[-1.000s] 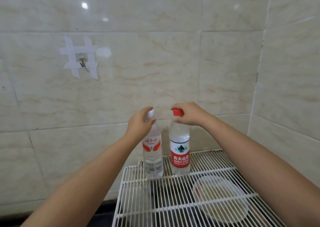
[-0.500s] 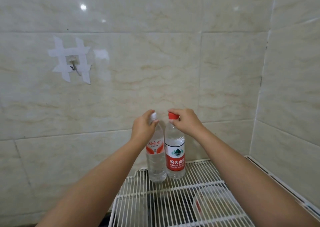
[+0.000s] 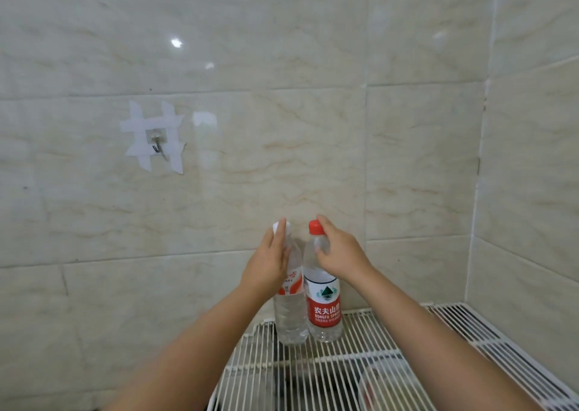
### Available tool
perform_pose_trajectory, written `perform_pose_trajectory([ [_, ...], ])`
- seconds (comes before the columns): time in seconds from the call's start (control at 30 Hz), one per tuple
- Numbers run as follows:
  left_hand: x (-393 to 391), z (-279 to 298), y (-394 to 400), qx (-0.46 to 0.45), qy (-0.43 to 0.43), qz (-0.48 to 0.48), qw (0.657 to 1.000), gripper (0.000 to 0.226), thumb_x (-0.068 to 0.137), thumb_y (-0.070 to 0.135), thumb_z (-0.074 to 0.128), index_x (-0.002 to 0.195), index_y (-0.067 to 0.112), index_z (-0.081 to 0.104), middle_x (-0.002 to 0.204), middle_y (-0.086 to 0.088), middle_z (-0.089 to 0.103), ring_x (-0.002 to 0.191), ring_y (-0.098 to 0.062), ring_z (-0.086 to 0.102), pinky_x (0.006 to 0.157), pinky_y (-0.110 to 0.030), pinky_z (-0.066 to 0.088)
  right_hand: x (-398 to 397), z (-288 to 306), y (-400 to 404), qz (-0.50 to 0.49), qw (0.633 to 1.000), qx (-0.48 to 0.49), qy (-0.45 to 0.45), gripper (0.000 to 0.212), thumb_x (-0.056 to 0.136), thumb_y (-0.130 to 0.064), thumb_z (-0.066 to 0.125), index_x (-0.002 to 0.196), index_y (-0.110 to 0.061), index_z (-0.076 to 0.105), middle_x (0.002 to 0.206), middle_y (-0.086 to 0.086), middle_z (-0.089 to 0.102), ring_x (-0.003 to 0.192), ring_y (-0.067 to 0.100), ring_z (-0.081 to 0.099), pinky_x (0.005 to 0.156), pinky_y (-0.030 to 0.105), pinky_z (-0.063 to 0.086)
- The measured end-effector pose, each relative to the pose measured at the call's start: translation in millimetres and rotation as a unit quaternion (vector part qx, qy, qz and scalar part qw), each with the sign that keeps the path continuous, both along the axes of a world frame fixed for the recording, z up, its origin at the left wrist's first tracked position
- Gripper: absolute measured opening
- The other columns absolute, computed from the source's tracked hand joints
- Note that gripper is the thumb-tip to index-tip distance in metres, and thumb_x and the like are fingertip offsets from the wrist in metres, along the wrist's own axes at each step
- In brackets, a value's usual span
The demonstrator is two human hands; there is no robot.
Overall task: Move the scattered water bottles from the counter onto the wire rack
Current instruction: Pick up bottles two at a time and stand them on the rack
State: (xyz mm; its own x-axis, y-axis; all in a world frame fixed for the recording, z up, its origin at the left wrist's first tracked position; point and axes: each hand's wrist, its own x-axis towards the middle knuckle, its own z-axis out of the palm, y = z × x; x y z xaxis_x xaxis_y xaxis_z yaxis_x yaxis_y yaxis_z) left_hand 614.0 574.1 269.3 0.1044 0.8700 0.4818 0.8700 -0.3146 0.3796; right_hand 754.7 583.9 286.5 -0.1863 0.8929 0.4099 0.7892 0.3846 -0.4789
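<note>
Already we had two bottles standing upright on the white wire rack (image 3: 360, 360), pressed against each other at its back edge near the tiled wall (image 3: 282, 128). Our left hand (image 3: 269, 266) wrapped the shoulder of the clear plastic bottle with the white cap and orange-red label (image 3: 289, 313), fingers reaching up beside the cap; our right hand (image 3: 340, 254) gripped the neck of the clear plastic bottle with the red cap and red-and-white label (image 3: 324, 313), just under the cap. Neither hand had let go. We judged these two as good as placed, with only the release left; the counter was out of view, so we could not tell whether more bottles waited.

Both bottles were smooth, see-through cylinders tapering to narrow necks, ribbed faintly low down. The rack was thin parallel rods on thicker crossbars, coated white, open enough for a narrow base to rock. A round clear plastic lid or dish (image 3: 388, 385) lay on it nearer us. A taped metal hook (image 3: 155, 142) clung to the glossy marbled tiles.
</note>
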Motion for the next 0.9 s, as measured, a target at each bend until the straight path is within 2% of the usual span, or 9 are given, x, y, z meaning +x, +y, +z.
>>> perform_pose_trajectory([
  [0.07,-3.4,-0.8,-9.1,0.0,0.011,0.013,1.0,0.053,0.101,0.025,0.026,0.148,0.017,0.003,0.157,-0.007,0.013,0.142,-0.021,0.023,0.109,-0.031,0.03,-1.0,-2.8,-5.5,-0.002,1.0,-0.017,-0.002,0.069,0.092,-0.013,0.046,0.148,-0.018,0.007,0.138,0.015,0.045,0.121,0.028,0.049,0.097,0.033,0.042],
  [0.13,-11.8,-2.7,-18.3,-0.008,0.036,0.044,0.998,0.05,0.101,0.023,0.027,0.148,0.017,0.01,0.157,-0.008,0.013,0.143,-0.022,0.019,0.113,-0.033,0.026,-3.8,-5.3,-12.3,-0.023,1.0,0.001,0.0,0.068,0.092,-0.015,0.046,0.148,-0.016,0.007,0.147,0.013,0.035,0.132,0.027,0.039,0.106,0.035,0.036],
  [0.23,-35.4,-7.7,-36.2,-0.04,0.133,0.116,0.984,0.046,0.1,0.024,0.031,0.145,0.015,0.024,0.157,-0.011,0.015,0.145,-0.025,0.014,0.116,-0.036,0.018,-14.6,-7.9,-27.0,-0.06,0.995,0.048,-0.065,0.058,0.092,-0.014,0.044,0.145,-0.015,0.02,0.155,0.011,0.018,0.143,0.029,0.017,0.118,0.041,0.018],
  [0.33,-65.9,-14.1,-69.1,-0.064,0.182,0.167,0.967,0.045,0.1,0.03,0.03,0.142,0.013,0.032,0.155,-0.011,0.019,0.145,-0.027,0.014,0.116,-0.039,0.017,-36.2,-10.7,-50.1,-0.049,0.988,0.078,-0.125,0.055,0.088,-0.014,0.047,0.141,-0.014,0.032,0.158,0.004,0.011,0.146,0.025,0.006,0.118,0.046,0.01],
  [0.43,-108.1,-22.3,-113.9,-0.073,0.199,0.201,0.956,0.044,0.1,0.031,0.027,0.139,0.012,0.035,0.153,-0.011,0.025,0.143,-0.027,0.018,0.114,-0.041,0.02,-74.8,-15.5,-78.8,-0.004,0.985,0.095,-0.144,0.049,0.087,-0.013,0.047,0.135,-0.008,0.041,0.155,0.006,0.02,0.145,0.024,0.012,0.117,0.045,0.008],
  [0.63,-226.9,-53.8,-235.5,-0.12,0.187,0.299,0.928,0.043,0.1,0.028,0.03,0.141,0.015,0.033,0.152,-0.011,0.026,0.142,-0.03,0.018,0.112,-0.043,0.023,-196.3,-33.4,-164.2,0.078,0.982,0.115,-0.126,0.045,0.088,-0.022,0.049,0.13,-0.007,0.047,0.147,0.011,0.037,0.137,0.03,0.028,0.112,0.043,0.02],
  [0.77,-310.6,-81.7,-339.7,-0.121,0.172,0.349,0.913,0.045,0.098,0.03,0.034,0.14,0.016,0.036,0.145,-0.013,0.037,0.137,-0.032,0.028,0.111,-0.043,0.028,-289.1,-67.0,-243.3,0.14,0.98,0.096,-0.108,0.045,0.088,-0.024,0.049,0.128,-0.006,0.048,0.138,0.016,0.045,0.128,0.031,0.039,0.105,0.04,0.028],
  [0.87,-386.8,-109.4,-445.4,-0.142,0.172,0.4,0.889,0.046,0.096,0.031,0.035,0.138,0.013,0.038,0.138,-0.015,0.044,0.131,-0.034,0.034,0.104,-0.046,0.032,-376.2,-104.4,-334.5,0.219,0.967,0.059,-0.116,0.045,0.088,-0.03,0.046,0.123,-0.003,0.051,0.13,0.019,0.05,0.121,0.032,0.045,0.099,0.038,0.031],
  [0.9,-396.4,-117.4,-457.7,-0.146,0.172,0.401,0.888,0.046,0.096,0.03,0.038,0.138,0.013,0.038,0.139,-0.015,0.043,0.131,-0.034,0.033,0.102,-0.046,0.032,-385.5,-112.2,-346.0,0.229,0.965,0.046,-0.115,0.046,0.088,-0.032,0.046,0.122,-0.002,0.051,0.13,0.019,0.05,0.121,0.033,0.045,0.099,0.039,0.031],
])
